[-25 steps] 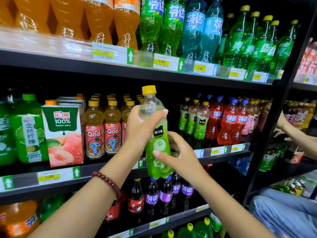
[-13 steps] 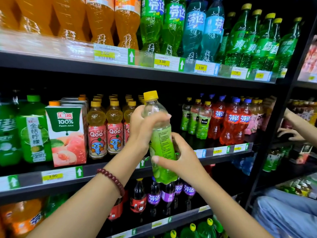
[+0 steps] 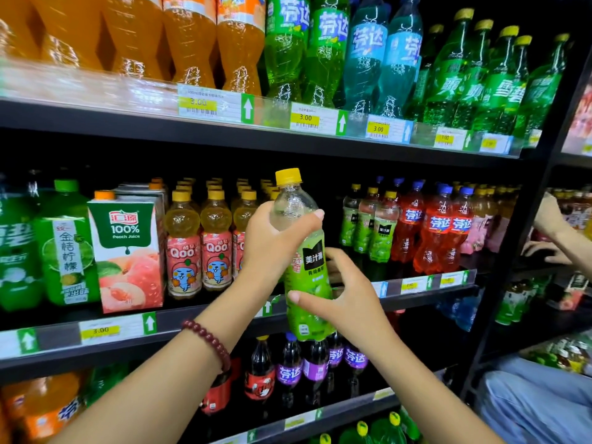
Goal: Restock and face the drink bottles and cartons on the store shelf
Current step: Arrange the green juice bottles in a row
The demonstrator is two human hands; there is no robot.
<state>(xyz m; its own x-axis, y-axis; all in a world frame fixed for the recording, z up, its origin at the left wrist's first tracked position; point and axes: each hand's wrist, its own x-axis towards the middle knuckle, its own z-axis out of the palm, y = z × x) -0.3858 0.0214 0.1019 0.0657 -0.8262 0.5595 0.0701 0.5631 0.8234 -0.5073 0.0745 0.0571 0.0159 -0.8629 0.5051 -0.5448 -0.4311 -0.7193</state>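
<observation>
Watching the head cam feed from my end, here's what I've got. Both hands are on one green grape juice bottle with a yellow cap, held upright just in front of the middle shelf, dead centre of the view. The left hand has its fingers and thumb wrapped round the clear upper part below the cap, and there's a dark red bead bracelet on that wrist. The right hand grips the lower half from the 4 o'clock side, thumb across the front of the label, which faces me.

On the shelf at 9 o'clock from the bottle sit rows of Qoo peach bottles, then a peach juice carton, then a green kumquat lemon bottle. At 3 o'clock there's a group of matching green grape bottles, with red Fanta bottles just beside them.

Top shelf at 12 o'clock has orange soda bottles, green and blue Fanta and Sprite bottles above yellow price tags. Down at 6 o'clock are dark purple Fanta bottles.

Far over at 3 o'clock another person's hands are reaching into the next shelf bay, too cut off to tell what they hold.
</observation>
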